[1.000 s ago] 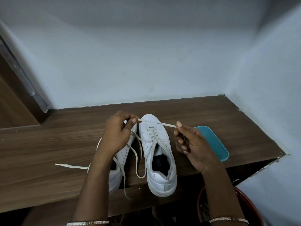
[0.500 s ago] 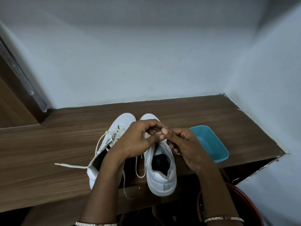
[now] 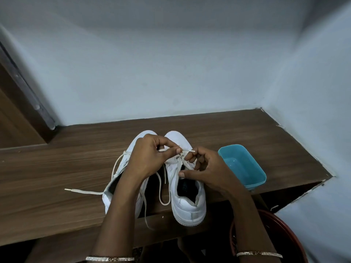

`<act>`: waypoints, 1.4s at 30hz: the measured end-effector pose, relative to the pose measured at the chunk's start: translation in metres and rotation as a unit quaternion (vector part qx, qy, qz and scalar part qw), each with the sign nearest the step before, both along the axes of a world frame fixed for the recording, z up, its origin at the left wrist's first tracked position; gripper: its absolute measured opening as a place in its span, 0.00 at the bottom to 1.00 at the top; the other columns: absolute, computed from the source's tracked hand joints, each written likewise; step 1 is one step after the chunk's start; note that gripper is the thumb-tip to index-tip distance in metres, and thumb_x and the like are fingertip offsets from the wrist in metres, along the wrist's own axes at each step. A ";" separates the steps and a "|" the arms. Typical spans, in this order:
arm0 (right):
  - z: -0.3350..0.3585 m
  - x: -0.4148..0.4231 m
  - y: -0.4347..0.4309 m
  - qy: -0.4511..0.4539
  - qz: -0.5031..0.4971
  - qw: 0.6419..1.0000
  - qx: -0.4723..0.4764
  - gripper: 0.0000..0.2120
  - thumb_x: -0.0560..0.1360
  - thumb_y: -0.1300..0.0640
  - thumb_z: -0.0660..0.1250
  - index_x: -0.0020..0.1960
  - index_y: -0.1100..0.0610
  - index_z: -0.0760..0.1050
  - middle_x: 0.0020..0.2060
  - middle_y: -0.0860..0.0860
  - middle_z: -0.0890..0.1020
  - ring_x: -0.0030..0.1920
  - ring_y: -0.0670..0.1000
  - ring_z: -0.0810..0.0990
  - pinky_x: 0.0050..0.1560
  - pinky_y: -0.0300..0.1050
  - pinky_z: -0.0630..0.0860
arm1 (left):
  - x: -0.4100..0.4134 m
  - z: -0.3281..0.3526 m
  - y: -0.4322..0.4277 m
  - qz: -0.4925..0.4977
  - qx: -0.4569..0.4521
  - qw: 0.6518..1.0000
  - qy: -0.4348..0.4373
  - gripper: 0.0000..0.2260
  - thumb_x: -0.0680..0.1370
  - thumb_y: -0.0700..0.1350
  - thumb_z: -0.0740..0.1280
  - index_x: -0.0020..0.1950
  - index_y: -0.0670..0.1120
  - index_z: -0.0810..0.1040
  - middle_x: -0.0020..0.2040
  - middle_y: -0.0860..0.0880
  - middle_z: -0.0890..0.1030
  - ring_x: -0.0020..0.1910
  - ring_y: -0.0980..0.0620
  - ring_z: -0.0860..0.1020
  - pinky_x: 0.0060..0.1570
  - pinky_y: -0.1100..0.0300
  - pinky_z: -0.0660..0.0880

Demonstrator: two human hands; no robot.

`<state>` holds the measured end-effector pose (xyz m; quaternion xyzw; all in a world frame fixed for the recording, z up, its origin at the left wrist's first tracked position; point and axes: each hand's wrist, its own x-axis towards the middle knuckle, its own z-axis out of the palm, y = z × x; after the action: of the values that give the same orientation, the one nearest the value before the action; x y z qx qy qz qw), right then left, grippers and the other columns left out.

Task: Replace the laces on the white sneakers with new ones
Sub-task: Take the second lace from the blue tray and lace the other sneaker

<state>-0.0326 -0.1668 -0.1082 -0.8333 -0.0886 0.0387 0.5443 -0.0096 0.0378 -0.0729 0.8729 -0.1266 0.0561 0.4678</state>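
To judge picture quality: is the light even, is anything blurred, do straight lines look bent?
Head view: dim, soft, bluish light without glare; left hand, right hand, lace and sneaker are fairly sharp; wall corners lean, as from a wide lens; below the table it is dark.

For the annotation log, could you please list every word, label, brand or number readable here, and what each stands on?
No legible text anywhere.
Sneaker being laced: a faint bluish mark on its insole, too blurred to read.
Other sneaker, blue tub, wooden shelf: no lettering visible.
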 end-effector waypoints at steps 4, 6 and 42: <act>-0.002 0.001 -0.002 -0.011 0.002 1.000 -0.013 0.18 0.63 0.47 0.82 0.47 0.48 0.79 0.36 0.42 0.82 0.36 0.47 0.80 0.40 0.47 0.80 | -0.001 -0.001 0.001 -0.020 0.038 0.999 0.021 0.03 0.71 0.55 0.76 0.42 0.64 0.85 0.36 0.46 0.84 0.38 0.44 0.80 0.41 0.46 0.78; -0.002 0.002 -0.005 -0.017 0.001 1.000 -0.012 0.16 0.63 0.47 0.80 0.47 0.49 0.80 0.39 0.45 0.84 0.39 0.50 0.83 0.44 0.52 0.83 | -0.002 -0.003 0.000 -0.019 0.053 0.998 0.033 0.04 0.69 0.58 0.75 0.42 0.65 0.84 0.38 0.47 0.85 0.41 0.45 0.81 0.44 0.44 0.78; -0.004 0.001 -0.012 0.054 -0.047 0.994 0.077 0.05 0.73 0.65 0.74 0.49 0.63 0.83 0.39 0.58 0.86 0.35 0.54 0.85 0.38 0.41 0.80 | -0.012 -0.002 -0.037 0.012 0.266 0.964 -0.019 0.06 0.68 0.55 0.72 0.39 0.53 0.81 0.39 0.56 0.83 0.43 0.55 0.78 0.37 0.57 0.75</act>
<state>-0.0315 -0.1786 -0.1119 -0.7887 -0.0223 0.0513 0.6122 -0.0213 0.0013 -0.0752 0.9661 -0.1354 0.0428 0.2155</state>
